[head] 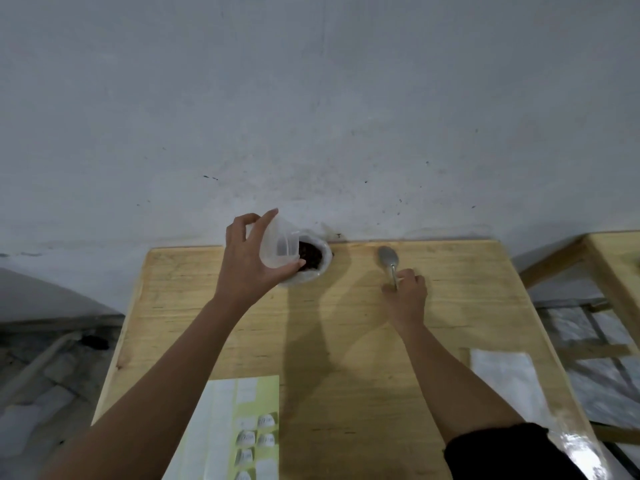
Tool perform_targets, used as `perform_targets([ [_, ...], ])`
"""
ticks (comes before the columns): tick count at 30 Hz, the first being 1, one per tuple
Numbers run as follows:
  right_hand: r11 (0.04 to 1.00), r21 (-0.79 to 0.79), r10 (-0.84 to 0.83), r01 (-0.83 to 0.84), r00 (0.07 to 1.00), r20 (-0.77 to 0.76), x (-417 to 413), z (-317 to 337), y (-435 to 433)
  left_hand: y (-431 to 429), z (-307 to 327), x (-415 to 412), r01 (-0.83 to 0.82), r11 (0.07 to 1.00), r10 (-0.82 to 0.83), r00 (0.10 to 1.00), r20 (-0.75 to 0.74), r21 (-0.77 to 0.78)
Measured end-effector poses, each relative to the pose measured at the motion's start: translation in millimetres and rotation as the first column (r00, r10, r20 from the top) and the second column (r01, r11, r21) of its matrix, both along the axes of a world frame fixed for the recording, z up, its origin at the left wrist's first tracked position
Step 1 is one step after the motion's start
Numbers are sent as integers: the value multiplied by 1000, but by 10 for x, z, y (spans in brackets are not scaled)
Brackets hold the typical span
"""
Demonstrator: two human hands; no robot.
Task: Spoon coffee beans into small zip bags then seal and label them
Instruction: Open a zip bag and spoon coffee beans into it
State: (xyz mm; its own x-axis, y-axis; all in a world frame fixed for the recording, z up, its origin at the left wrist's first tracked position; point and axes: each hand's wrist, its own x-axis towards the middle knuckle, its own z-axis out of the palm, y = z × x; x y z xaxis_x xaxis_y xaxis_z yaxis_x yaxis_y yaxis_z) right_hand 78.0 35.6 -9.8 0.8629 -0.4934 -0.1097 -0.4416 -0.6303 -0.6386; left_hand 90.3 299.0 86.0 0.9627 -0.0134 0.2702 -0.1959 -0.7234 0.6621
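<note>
Nearest me, at six o'clock, the label sheet [242, 410] lies on the wooden table [346, 341], with the zip bags [505, 386] at four. At twelve, my left hand [246, 265] pinches a clear plastic lid [278, 245] over the tub [326, 268] of coffee beans [311, 259]. At one, my right hand [408, 296] grips the handle of the spoon [388, 258].

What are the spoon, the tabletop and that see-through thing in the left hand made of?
The spoon looks like metal: grey, dull sheen. The tabletop is pale bare wood, with grain lines showing. The see-through thing held by the left hand seems thin translucent plastic, milky and slightly glossy; bag or lid, I cannot tell.
</note>
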Motion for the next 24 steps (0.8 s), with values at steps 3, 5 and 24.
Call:
perform_targets([
  [3,999,22,-39,40,999,-24,-40,-121,-20,34,-57,-19,-3,1000,3,1000,-6,2],
  [5,998,41,-49,50,998,-26,-75,-144,-39,42,-80,-24,-10,1000,10,1000,-17,-12],
  [24,762,633,-119,-135,932,342,-38,702,235,149,-105,-77,-58,997,53,996,-75,-56],
])
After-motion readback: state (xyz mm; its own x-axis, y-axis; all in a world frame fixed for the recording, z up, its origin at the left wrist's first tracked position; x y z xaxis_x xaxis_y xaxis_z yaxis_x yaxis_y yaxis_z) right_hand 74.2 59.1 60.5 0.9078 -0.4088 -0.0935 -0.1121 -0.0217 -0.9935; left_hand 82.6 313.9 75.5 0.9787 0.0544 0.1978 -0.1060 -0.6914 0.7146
